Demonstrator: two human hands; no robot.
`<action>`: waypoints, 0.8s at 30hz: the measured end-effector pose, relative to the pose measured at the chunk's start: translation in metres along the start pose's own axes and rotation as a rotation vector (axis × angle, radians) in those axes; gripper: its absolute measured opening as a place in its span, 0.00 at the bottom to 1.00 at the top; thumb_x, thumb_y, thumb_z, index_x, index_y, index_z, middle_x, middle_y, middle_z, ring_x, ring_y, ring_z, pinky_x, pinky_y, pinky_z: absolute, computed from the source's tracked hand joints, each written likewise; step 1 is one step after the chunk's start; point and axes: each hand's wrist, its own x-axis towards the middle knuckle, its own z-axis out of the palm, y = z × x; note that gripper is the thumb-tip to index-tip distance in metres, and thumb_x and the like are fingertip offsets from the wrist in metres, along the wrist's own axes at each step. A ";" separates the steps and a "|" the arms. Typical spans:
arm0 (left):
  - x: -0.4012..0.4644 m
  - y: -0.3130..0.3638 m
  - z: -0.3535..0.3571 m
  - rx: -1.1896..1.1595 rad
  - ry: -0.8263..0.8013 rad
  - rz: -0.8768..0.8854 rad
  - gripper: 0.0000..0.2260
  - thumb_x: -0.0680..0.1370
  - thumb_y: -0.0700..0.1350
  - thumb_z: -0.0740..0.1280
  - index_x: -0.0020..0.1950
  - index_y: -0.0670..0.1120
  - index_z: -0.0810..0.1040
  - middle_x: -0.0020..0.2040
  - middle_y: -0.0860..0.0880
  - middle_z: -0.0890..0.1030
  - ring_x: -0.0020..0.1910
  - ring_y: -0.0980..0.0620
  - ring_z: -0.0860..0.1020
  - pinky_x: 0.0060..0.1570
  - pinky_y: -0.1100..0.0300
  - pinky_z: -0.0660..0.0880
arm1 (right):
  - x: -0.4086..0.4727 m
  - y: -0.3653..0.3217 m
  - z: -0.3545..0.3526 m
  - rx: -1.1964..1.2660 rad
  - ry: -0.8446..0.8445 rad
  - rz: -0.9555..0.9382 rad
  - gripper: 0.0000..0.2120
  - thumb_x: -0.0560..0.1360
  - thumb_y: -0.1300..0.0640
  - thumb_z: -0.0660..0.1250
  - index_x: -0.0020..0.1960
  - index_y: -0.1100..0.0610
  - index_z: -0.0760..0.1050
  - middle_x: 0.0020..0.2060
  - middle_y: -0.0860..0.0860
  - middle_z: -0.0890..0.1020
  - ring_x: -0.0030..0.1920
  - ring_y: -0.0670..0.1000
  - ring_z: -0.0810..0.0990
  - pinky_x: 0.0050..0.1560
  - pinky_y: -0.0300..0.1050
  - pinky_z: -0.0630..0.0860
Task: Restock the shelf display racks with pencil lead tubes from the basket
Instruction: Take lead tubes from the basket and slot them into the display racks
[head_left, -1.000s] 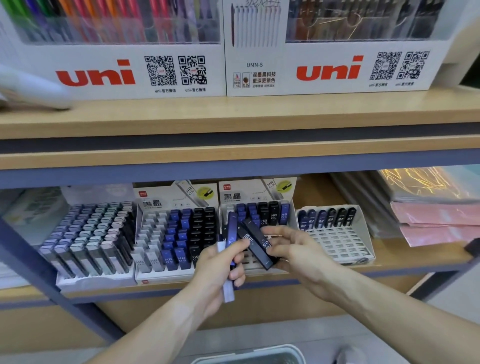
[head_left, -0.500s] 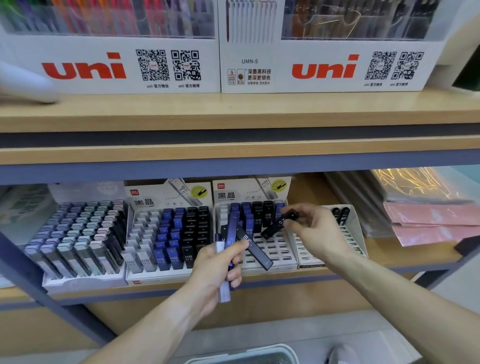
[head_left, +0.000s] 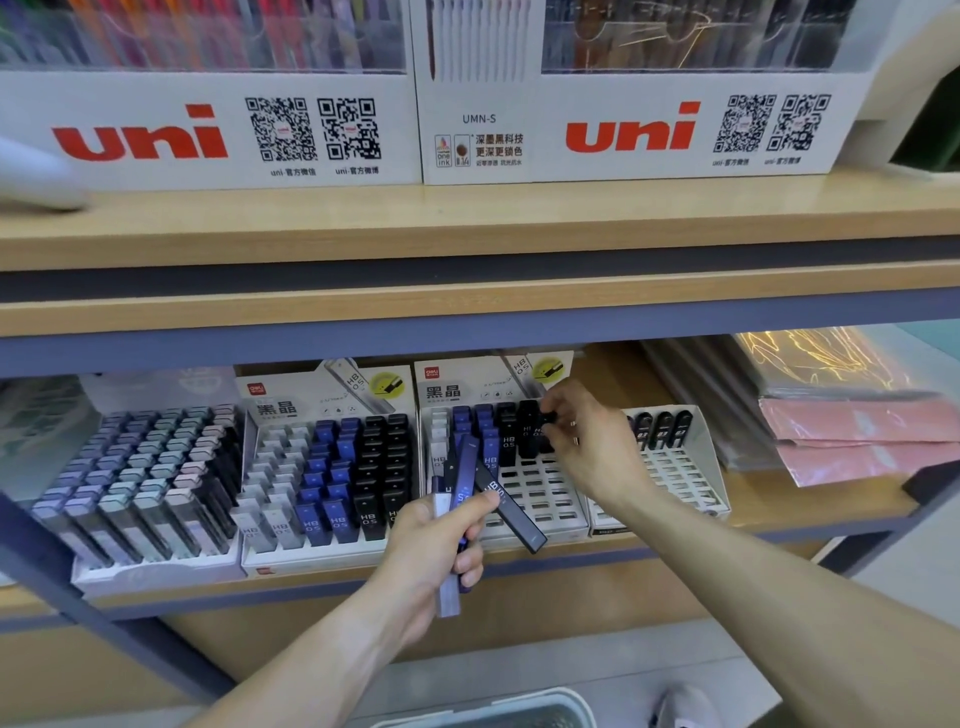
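Two light wooden shelf boards (head_left: 467, 228) on dark grey metal rails (head_left: 467, 345). Pale grey floor (head_left: 893, 587) below. Soft, bright light.

Basket (head_left: 483, 714) below the left grip (head_left: 436, 540) getting cut off by the bottom edge, black tube (head_left: 546, 417) sitting mostly hidden inside the right grip (head_left: 587, 441), white object (head_left: 36, 179) far upper left showing only as blur

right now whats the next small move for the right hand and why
Probably push the black tube the right hand is pinching down into its slot in the third rack, then let go. The tube sits at the rack's back rows among other black ones, and many slots in front are bare. The left hand grips a few more tubes waiting their turn.
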 end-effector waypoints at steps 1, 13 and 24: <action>0.000 0.000 0.000 0.000 -0.001 -0.001 0.15 0.76 0.44 0.76 0.41 0.42 0.70 0.31 0.48 0.68 0.24 0.51 0.62 0.26 0.59 0.62 | 0.001 0.000 0.000 0.009 -0.007 0.001 0.12 0.77 0.66 0.69 0.54 0.52 0.74 0.44 0.45 0.81 0.44 0.46 0.80 0.39 0.25 0.68; 0.002 -0.003 0.000 -0.028 -0.004 -0.014 0.15 0.75 0.44 0.76 0.47 0.42 0.70 0.31 0.49 0.70 0.23 0.52 0.63 0.25 0.59 0.61 | 0.006 0.003 0.000 0.018 -0.029 -0.045 0.13 0.75 0.66 0.70 0.52 0.49 0.75 0.40 0.43 0.80 0.41 0.40 0.79 0.39 0.25 0.69; 0.001 -0.003 0.000 -0.027 -0.015 -0.015 0.14 0.75 0.44 0.76 0.45 0.42 0.71 0.31 0.49 0.70 0.23 0.53 0.63 0.25 0.60 0.62 | 0.007 0.011 0.008 -0.032 -0.029 -0.060 0.16 0.74 0.69 0.70 0.55 0.51 0.82 0.47 0.48 0.80 0.45 0.46 0.81 0.51 0.42 0.80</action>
